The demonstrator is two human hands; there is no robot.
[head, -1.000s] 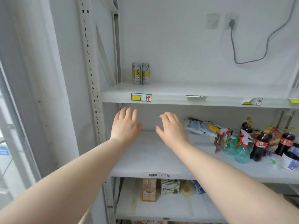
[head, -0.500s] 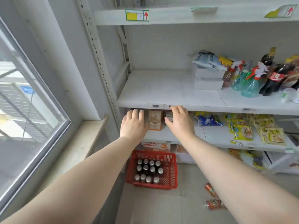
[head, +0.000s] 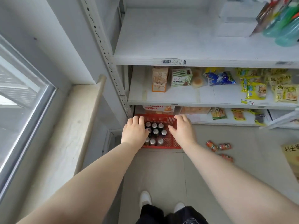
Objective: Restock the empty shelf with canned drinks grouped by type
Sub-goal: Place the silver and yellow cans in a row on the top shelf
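Observation:
A red plastic basket (head: 169, 141) stands on the floor at the foot of the shelving, holding several dark cans (head: 155, 131) with silver tops. My left hand (head: 134, 132) hovers over the basket's left side, fingers straight and holding nothing, covering some cans. My right hand (head: 182, 130) is spread over the basket's right side, also holding nothing. Three orange cans (head: 218, 147) lie on their sides on the floor tiles to the right. The white shelf (head: 186, 46) above is mostly bare on its left part.
Snack boxes (head: 159, 80) and yellow packets (head: 267, 88) fill the lower shelves. Green spray bottles (head: 284, 26) stand at the upper right. A window sill (head: 68, 130) runs along the left. The perforated shelf upright (head: 110, 65) stands close to the basket. My white shoes (head: 145, 199) are below.
My view has tilted from the upper shelf with two cans down to the floor. Both hands have dropped from shelf height to just over the red basket.

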